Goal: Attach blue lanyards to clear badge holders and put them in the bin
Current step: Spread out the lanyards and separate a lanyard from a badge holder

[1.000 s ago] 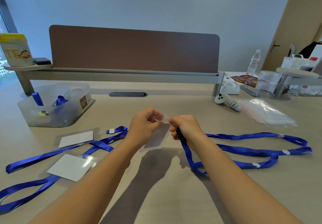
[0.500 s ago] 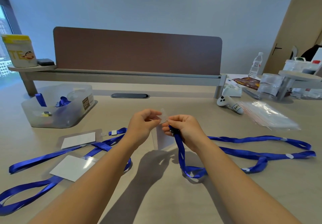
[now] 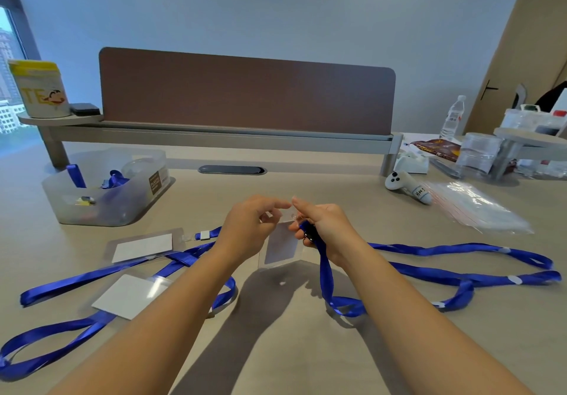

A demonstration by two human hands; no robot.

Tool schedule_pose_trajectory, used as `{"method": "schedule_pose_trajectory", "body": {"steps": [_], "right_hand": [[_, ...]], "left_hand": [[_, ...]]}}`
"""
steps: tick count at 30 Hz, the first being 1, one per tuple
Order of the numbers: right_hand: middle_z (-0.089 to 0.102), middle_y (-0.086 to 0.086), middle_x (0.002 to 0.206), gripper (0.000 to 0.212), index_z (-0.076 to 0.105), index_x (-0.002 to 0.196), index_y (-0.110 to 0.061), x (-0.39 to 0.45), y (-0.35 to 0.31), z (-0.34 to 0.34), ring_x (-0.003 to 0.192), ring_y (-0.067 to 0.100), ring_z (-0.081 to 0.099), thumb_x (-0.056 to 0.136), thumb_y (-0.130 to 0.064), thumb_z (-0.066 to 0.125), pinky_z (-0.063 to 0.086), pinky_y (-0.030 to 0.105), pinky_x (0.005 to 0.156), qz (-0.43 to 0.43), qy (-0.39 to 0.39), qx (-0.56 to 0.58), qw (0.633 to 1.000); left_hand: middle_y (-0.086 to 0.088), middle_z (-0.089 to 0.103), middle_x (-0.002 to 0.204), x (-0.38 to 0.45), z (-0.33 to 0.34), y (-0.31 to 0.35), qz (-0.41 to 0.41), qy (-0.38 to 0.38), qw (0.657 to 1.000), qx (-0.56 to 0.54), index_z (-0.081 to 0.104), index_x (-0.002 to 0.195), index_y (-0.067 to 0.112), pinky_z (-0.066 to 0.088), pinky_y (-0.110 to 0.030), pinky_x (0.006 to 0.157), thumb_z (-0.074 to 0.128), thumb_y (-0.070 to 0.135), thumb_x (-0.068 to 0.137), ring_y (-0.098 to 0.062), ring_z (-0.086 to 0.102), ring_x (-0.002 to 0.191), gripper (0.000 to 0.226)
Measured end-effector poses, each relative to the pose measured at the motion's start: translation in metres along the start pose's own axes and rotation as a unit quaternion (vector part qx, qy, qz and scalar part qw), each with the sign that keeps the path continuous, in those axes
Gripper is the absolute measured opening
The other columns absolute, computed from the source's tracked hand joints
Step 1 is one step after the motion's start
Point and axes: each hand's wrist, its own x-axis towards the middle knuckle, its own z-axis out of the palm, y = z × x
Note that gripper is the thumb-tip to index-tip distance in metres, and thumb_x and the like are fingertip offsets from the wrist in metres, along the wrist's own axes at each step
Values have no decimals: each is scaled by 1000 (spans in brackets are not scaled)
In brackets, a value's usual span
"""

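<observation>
Attachment step: your left hand (image 3: 245, 225) pinches the top edge of the clear badge holder (image 3: 280, 249), which hangs just below the grip, while your right hand (image 3: 325, 225) clamps the clip end of the blue lanyard (image 3: 325, 275) beside it. Next, judge the clip onto the holder's slot (hidden between your fingertips), then carry the pair to the bin (image 3: 101, 210), well left of the grip.

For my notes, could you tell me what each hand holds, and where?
Left hand pinches the clear badge holder by its top edge; right hand grips the blue lanyard at its clip end.
</observation>
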Motion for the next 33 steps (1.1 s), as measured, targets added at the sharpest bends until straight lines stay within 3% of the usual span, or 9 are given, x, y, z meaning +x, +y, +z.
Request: {"method": "schedule_pose_trajectory", "body": {"steps": [4,9,12,16,19,22,27,33], "right_hand": [[60,4,63,22,58,72,-10,5,2,2,45,9,52,88,-24,56,42,17,45,-7,-2,-17,1000],[62,3,66,15,59,74,-12,6,4,1,52,8,58,88,-11,55,48,18,51,-44,-38,-5,998],[62,1,71,14,60,75,-13,6,5,1,62,11,59,87,-8,55,49,17,56,-63,-49,-31,996],[62,0,75,14,61,76,-14,7,7,2,68,10,59,86,-6,56,50,17,62,-82,-53,-55,994],[61,0,75,9,64,88,-5,9,9,5,68,10,58,87,-4,55,48,19,65,-103,-42,-77,991],[59,-2,73,17,63,100,4,11,10,9,66,8,56,87,-4,54,47,16,61,-133,-28,-115,984],[56,-5,70,17,63,99,2,11,10,14,64,6,53,89,-6,52,46,8,52,-171,-12,-168,971],[52,-4,68,16,61,95,-1,10,9,19,62,7,48,90,-6,47,42,19,61,-195,-1,-201,960]], "left_hand": [[-13,64,103,-1,0,-4,-14,0,999,-30,60,109,12,40,-11,67,51,3,85,-15,51,83,28],[4,57,86,-1,-3,0,-47,-16,992,-113,59,107,10,43,-12,67,57,15,82,-9,54,78,25],[1,57,88,0,-4,3,-60,-4,991,-122,60,104,7,42,-12,68,53,17,85,-11,54,81,22],[-1,58,85,1,-4,2,-64,9,993,-97,64,98,7,41,-12,63,53,15,86,-3,50,70,19],[-2,59,86,1,-5,3,-61,8,996,-67,64,99,7,42,-15,65,53,15,86,-12,52,77,19],[-11,65,95,1,-8,4,-55,14,997,-43,64,100,6,46,-24,71,52,14,86,-16,53,82,20],[-16,66,103,1,-11,3,-49,8,998,-24,63,102,5,48,-31,79,52,14,86,-16,52,85,21],[-17,66,98,1,-12,3,-43,23,998,-29,63,97,3,48,-31,75,55,13,84,-17,53,83,18]]}}
